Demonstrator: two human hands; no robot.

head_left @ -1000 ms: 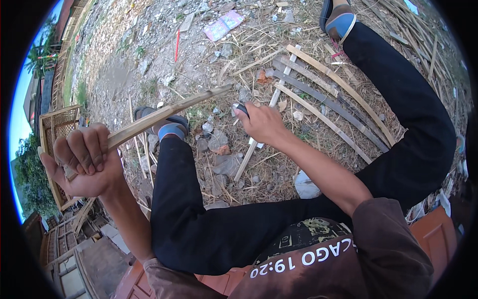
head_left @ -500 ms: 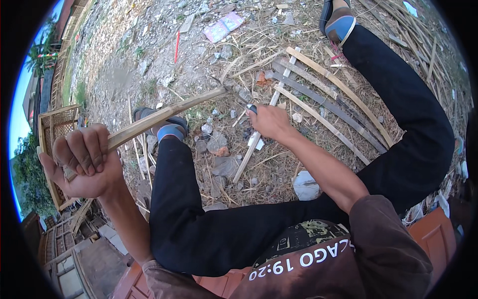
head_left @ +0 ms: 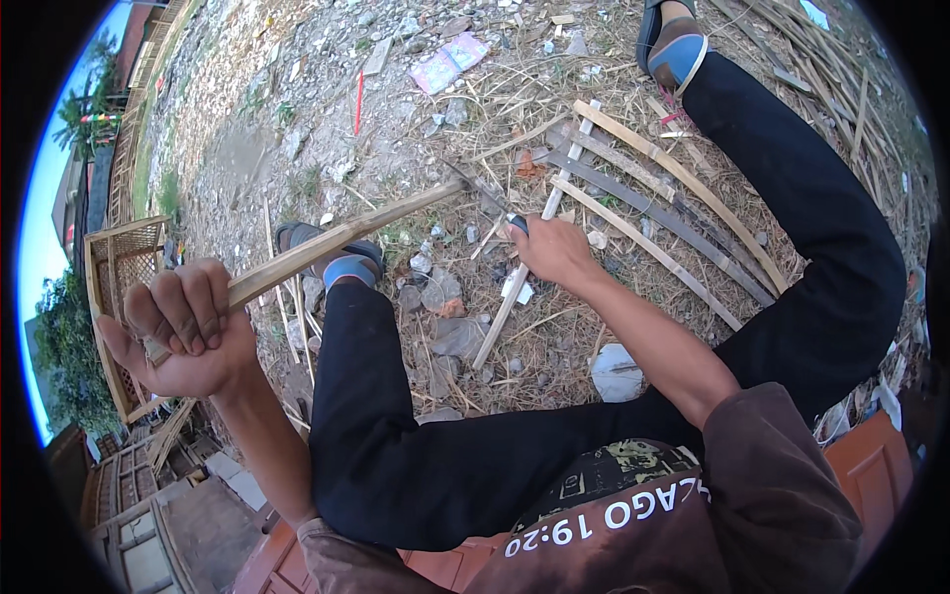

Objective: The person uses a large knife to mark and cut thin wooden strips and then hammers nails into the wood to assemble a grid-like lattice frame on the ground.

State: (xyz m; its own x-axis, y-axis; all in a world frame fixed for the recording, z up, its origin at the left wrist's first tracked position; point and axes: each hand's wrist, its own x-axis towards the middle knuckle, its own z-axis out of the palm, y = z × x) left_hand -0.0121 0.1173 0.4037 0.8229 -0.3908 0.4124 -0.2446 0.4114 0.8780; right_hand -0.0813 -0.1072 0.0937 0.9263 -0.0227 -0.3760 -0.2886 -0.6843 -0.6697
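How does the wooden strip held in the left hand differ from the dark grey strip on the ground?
Colour: the held strip is pale brown, while the dark grey strip is much darker.
Support: the held strip is gripped in the left hand; the dark grey strip lies on the ground.
Slant: the held strip rises toward picture right; the dark grey strip descends that way.
Shared: both are long and narrow.

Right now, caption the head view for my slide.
Left hand grips a wood strip, right hand holds a knife near its far end; more strips lie on the ground.
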